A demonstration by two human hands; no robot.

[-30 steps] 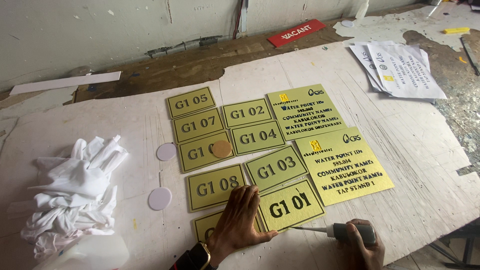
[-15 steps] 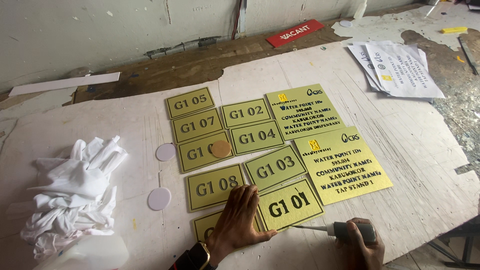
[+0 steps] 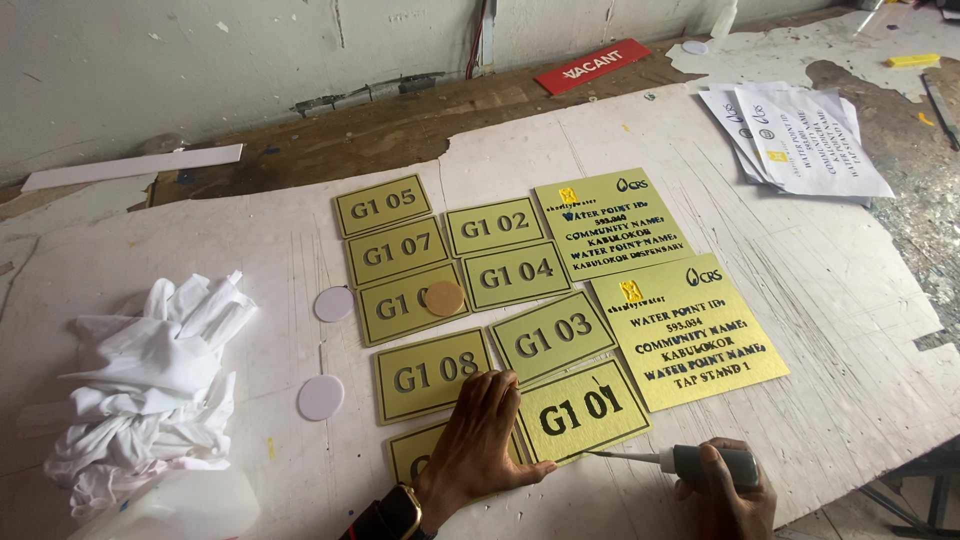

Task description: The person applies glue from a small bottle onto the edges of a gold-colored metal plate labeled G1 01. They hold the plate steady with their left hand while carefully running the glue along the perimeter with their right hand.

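Observation:
Several small gold rectangular plates with engraved characters lie in rows on a white board [image 3: 820, 300]. My left hand [image 3: 478, 440] presses flat on the nearest plate [image 3: 420, 452] at the bottom, fingers spread, beside a plate with black-filled characters [image 3: 585, 408]. My right hand [image 3: 725, 488] grips a grey applicator bottle [image 3: 700, 463] with a thin nozzle; its tip touches the lower edge of the black-filled plate. Two larger gold plates [image 3: 690, 330] with blue lettering lie to the right.
A crumpled white cloth [image 3: 150, 390] and a white plastic bottle [image 3: 165, 510] sit at the left. Two pale round discs [image 3: 322, 397] and a tan disc [image 3: 444, 297] lie near the plates. Printed papers [image 3: 800, 130] and a red sign [image 3: 592, 66] are at the back.

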